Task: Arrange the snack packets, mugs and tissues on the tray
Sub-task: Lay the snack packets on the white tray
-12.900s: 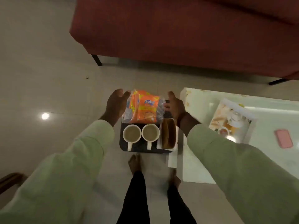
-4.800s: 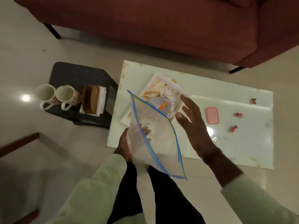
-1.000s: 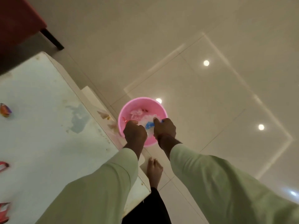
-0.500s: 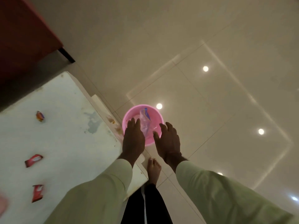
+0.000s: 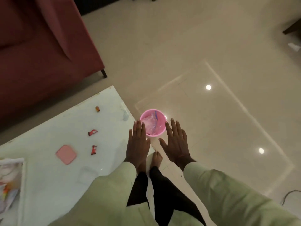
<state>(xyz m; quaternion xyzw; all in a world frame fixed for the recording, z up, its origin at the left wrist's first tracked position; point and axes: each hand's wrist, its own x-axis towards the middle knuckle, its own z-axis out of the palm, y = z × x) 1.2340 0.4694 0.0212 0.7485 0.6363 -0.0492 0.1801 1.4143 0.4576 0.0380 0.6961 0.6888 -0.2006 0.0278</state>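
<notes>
My left hand (image 5: 137,145) and my right hand (image 5: 176,141) hover flat and empty, fingers spread, just above and in front of a pink bin (image 5: 160,117) on the floor. A crumpled clear zip bag with a blue edge (image 5: 150,123) lies inside the bin. The white tray (image 5: 22,175) peeks in at the left edge of the white table (image 5: 48,185), with snack packets (image 5: 8,193) in it. The mugs and tissues are out of view.
On the table lie a pink square lid (image 5: 66,154) and three small red wrappers (image 5: 92,132). A maroon sofa (image 5: 40,46) stands behind the table. My bare foot (image 5: 156,159) is on the glossy tiled floor beside the table's corner.
The zip bag went into the pink bin and both hands let go. They have since pulled back and up, fingers spread, while the view swung left toward the table.
</notes>
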